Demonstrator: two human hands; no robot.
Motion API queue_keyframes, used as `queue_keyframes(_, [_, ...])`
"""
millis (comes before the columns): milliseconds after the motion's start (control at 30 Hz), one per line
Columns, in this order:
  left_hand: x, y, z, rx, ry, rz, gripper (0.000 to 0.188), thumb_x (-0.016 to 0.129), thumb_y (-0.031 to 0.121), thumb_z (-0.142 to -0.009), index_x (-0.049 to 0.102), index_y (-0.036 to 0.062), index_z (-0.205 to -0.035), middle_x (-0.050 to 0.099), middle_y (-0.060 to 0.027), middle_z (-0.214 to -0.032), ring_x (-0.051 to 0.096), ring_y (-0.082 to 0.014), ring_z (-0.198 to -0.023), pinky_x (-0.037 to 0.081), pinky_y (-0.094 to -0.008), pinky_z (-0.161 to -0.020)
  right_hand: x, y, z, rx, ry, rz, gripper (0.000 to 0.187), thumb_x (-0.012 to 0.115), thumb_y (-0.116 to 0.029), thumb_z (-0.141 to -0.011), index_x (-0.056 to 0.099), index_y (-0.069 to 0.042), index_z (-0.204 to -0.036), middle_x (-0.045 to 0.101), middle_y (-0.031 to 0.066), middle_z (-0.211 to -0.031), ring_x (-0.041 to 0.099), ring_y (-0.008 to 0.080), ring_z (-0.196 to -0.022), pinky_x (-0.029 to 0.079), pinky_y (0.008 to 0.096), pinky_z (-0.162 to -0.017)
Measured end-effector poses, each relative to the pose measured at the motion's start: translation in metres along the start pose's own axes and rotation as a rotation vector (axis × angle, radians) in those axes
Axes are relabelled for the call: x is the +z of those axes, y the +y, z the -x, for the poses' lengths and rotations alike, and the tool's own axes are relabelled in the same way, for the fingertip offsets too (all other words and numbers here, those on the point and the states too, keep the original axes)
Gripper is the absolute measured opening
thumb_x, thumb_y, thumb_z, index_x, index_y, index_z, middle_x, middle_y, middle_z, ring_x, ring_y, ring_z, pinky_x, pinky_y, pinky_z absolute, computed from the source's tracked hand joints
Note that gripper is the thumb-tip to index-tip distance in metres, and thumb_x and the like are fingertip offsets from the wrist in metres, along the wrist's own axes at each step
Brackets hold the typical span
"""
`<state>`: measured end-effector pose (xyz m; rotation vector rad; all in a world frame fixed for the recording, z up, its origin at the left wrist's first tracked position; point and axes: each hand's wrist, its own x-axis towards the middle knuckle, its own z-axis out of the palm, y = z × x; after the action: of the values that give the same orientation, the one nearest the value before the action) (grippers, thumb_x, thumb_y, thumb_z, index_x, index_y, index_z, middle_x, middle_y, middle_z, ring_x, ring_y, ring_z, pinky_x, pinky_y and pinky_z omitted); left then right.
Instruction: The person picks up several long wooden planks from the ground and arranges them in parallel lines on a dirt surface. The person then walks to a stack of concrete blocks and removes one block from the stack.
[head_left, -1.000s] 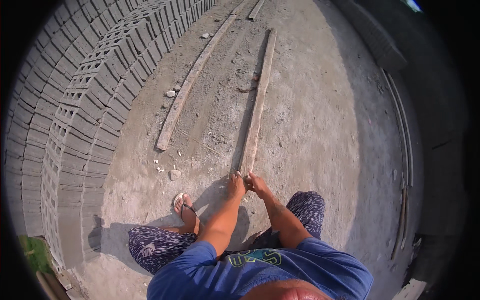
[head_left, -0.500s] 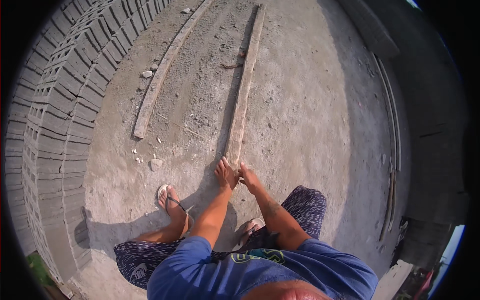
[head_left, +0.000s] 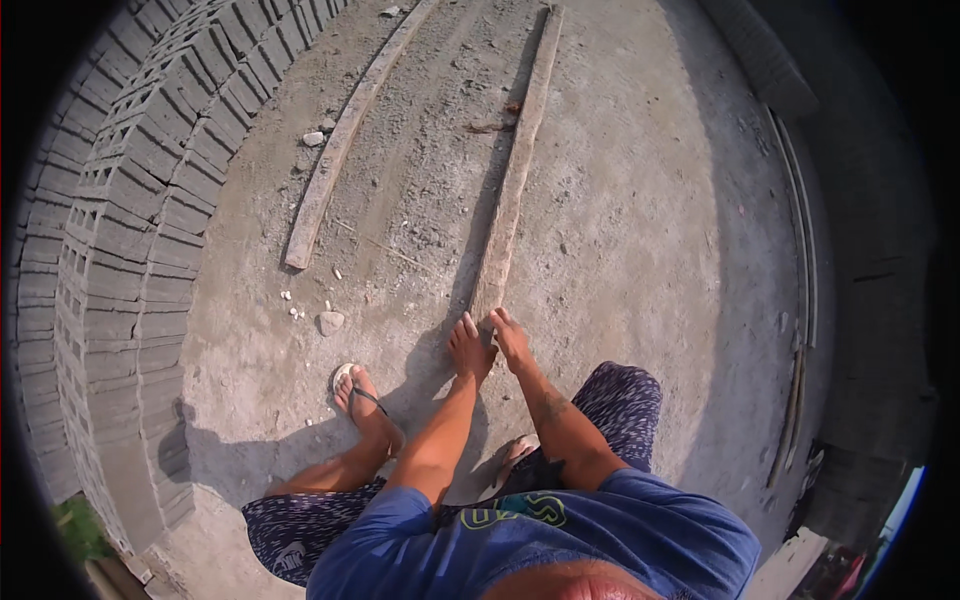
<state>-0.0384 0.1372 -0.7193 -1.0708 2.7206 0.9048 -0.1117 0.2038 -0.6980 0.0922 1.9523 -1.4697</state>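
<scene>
A long, rough wooden plank (head_left: 517, 180) lies on the ground in front of me, its near end between my hands. My left hand (head_left: 470, 350) is just left of that end, fingers stretched out forward and nothing seen in them. Close by on the right, my right hand (head_left: 511, 340) has its fingers extended at the plank's end corner. Whether the fingertips touch the wood I cannot tell. A second weathered plank (head_left: 345, 150) lies farther left, roughly lengthwise like the first.
Stacked grey hollow blocks (head_left: 110, 270) form a wall along the left. Small stones (head_left: 331, 322) and gravel lie between the planks. Thin poles (head_left: 802, 260) rest along the shaded right side. My sandalled left foot (head_left: 362, 395) stands on the ground left of my hands.
The view has shifted, so both planks appear farther right. My left hand has drawn back slightly from the plank's end, and the right hand's fingers have reached forward toward it.
</scene>
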Motion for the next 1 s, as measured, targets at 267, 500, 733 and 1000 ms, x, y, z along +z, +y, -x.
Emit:
queue_keyframes(267, [-0.005,-0.004,-0.021,0.166,-0.062,0.158,0.094,0.078,0.041,-0.074,0.034,-0.0009,-0.147,0.043,-0.0224,-0.138,0.042,-0.0404,-0.127,0.035,-0.05,-0.106,-0.01,0.01,-0.035,-0.106,0.173,0.194,0.078,0.07,-0.035,-0.086,0.039,0.005,-0.145,0.053,0.0235,-0.139,0.052,0.037,-0.127,0.039,0.0379,-0.107])
queue_keyframes(500, [-0.152,-0.128,-0.158,-0.243,0.378,0.125,0.085,0.076,0.03,-0.077,0.037,0.0013,-0.146,0.044,-0.0213,-0.14,0.04,-0.0389,-0.134,0.035,-0.0508,-0.109,0.024,-0.011,-0.069,-0.279,0.463,0.799,0.107,0.078,-0.046,-0.077,0.021,0.003,-0.153,0.03,0.0242,-0.156,0.026,0.0381,-0.146,0.023,0.056,-0.115])
queue_keyframes(733, [-0.242,-0.248,-0.276,-0.373,0.327,-0.156,0.091,0.079,0.029,-0.072,0.037,-0.0045,-0.144,0.039,-0.0219,-0.149,0.036,-0.0358,-0.14,0.032,-0.0498,-0.114,0.049,-0.009,-0.072,-0.37,0.527,0.871,0.094,0.07,-0.035,-0.087,0.017,0.004,-0.154,0.023,0.0237,-0.159,0.026,0.0376,-0.146,0.021,0.0603,-0.113])
queue_keyframes(1000, [-0.232,-0.177,-0.24,-0.172,0.308,-0.563,0.061,0.085,0.03,-0.07,0.053,0.0034,-0.115,0.055,-0.0134,-0.12,0.052,-0.0332,-0.116,0.04,-0.043,-0.099,0.038,-0.023,-0.069,-0.294,0.562,0.916,0.088,0.07,-0.033,-0.087,0.024,0.005,-0.151,0.027,0.0245,-0.156,0.027,0.0367,-0.145,0.022,0.0588,-0.114])
